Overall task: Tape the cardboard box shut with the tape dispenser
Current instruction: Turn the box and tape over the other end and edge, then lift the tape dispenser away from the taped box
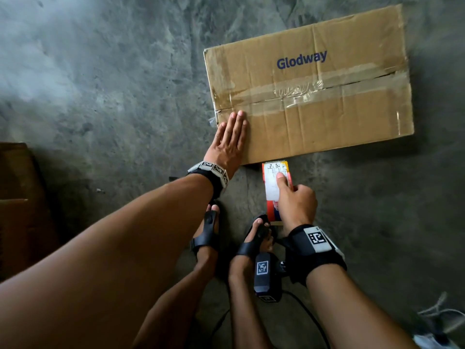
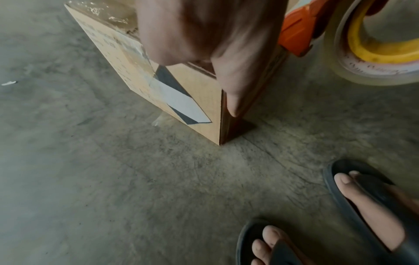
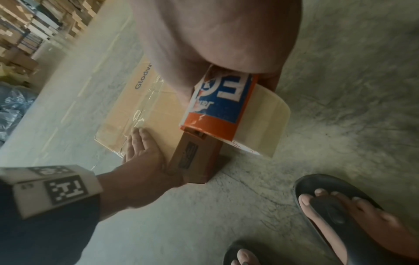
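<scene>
Cardboard box (image 1: 312, 96): set flat on the concrete floor (image 1: 113, 84), flaps closed; clear tape is seen along the centre seam, wrinkled near the middle.
Left hand (image 1: 230, 139): laid flat, fingers straight, on the box's near-left corner; nothing is gripped.
Tape dispenser (image 1: 275, 190): orange, held just beside the box's near edge, its roll of clear tape (image 3: 260, 122) loaded.
Right hand (image 1: 294, 200): curled round the dispenser, thumb pressed on its top.
Feet: black sandals (image 1: 208, 233) are worn, near the dispenser.
</scene>
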